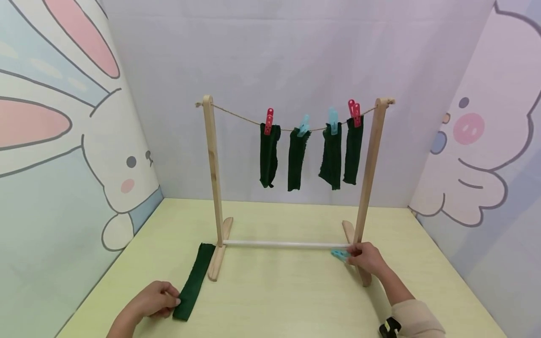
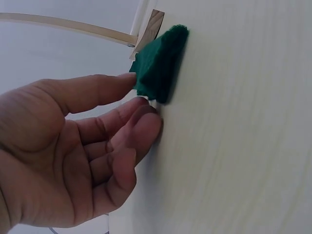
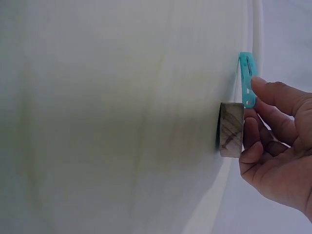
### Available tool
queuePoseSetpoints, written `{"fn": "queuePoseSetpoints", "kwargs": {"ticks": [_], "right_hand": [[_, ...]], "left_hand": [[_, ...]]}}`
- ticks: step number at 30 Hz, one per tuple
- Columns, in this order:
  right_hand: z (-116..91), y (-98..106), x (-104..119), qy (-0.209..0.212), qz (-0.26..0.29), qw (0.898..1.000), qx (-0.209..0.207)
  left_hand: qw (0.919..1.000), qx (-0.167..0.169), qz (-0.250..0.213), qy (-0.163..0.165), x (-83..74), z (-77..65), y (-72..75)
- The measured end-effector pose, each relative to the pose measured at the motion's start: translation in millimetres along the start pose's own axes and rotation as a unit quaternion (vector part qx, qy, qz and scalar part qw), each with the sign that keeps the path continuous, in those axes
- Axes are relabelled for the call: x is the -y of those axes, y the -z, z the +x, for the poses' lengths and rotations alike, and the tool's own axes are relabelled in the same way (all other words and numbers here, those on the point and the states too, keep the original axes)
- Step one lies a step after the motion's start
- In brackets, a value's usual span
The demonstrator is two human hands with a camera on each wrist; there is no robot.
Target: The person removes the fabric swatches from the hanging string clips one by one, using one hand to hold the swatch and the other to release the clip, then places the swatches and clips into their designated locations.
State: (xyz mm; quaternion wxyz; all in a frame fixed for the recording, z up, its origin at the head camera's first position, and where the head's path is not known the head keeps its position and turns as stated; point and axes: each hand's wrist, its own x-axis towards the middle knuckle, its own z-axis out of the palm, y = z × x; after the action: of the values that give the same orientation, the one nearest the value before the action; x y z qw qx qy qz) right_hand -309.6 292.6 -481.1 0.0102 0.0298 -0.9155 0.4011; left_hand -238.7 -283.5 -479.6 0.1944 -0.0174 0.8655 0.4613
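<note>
A dark green cloth strip (image 1: 195, 281) lies on the table by the left foot of a wooden drying rack (image 1: 213, 173). My left hand (image 1: 154, 299) pinches the near end of that strip at its left edge, thumb against the cloth (image 2: 158, 66) in the left wrist view. Over by the rack's right foot (image 1: 364, 277), my right hand (image 1: 368, 259) holds a light blue clothespin (image 1: 339, 254) between thumb and fingers. The right wrist view shows the clothespin (image 3: 247, 80) just beyond the end of the wooden foot (image 3: 231, 130).
Several green strips hang from the rack's cord (image 1: 236, 115), held by red clothespins (image 1: 268, 122) and light blue clothespins (image 1: 333, 121). A white bar (image 1: 283, 244) joins the feet. Printed walls (image 1: 122, 173) flank the pale table (image 1: 274, 295). A black item (image 1: 390, 327) is at the right sleeve.
</note>
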Motion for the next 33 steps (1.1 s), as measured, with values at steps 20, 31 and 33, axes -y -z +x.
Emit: {"fn": "queuePoseSetpoints", "kwargs": {"ticks": [20, 31, 33], "right_hand": [[7, -2, -2, 0.002, -0.03, 1.0, 0.004], [4, 14, 7, 0.049, -0.003, 0.998, 0.046], [7, 17, 10, 0.057, 0.002, 0.997, 0.053]], "left_hand": [[0.9943, 0.039, -0.048, -0.087, -15.5, -3.7, 5.1], [0.9883, 0.04, -0.064, -0.133, -33.0, -1.7, 6.0], [0.9876, 0.038, -0.062, -0.139, -33.7, -1.2, 6.4]]}}
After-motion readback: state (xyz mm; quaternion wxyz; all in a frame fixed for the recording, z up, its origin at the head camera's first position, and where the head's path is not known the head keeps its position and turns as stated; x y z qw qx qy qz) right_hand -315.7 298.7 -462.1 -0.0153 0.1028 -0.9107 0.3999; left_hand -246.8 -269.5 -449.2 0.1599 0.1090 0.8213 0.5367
